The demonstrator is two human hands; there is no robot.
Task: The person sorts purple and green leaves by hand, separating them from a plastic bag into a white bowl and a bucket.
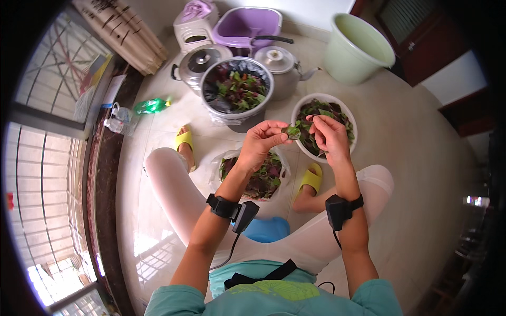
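Observation:
My left hand (pixel 261 142) pinches a small green leafy sprig (pixel 293 132) between thumb and fingers. Just right of it, over a white round basin (pixel 355 139) of green and purple leaves (pixel 326 108), is my right hand (pixel 331 136). Its thumb and forefinger are bent close together; against the dark leaves behind, I cannot tell whether they hold a leaf piece. Under my left forearm, a clear plastic bag (pixel 215 173) of the same leafy greens (pixel 269 181) sits on the floor between my feet. Farther ahead, a bin (pixel 270 93) lined with black plastic also contains leaves and stems (pixel 242 90).
Behind the lined bin stand a lidded metal pot (pixel 191 67), a metal kettle (pixel 281 79) and a purple basin (pixel 249 23). A pale green bucket (pixel 348 59) is at far right. A green plastic bottle (pixel 151 106) lies left. Below me is a blue stool (pixel 269 229).

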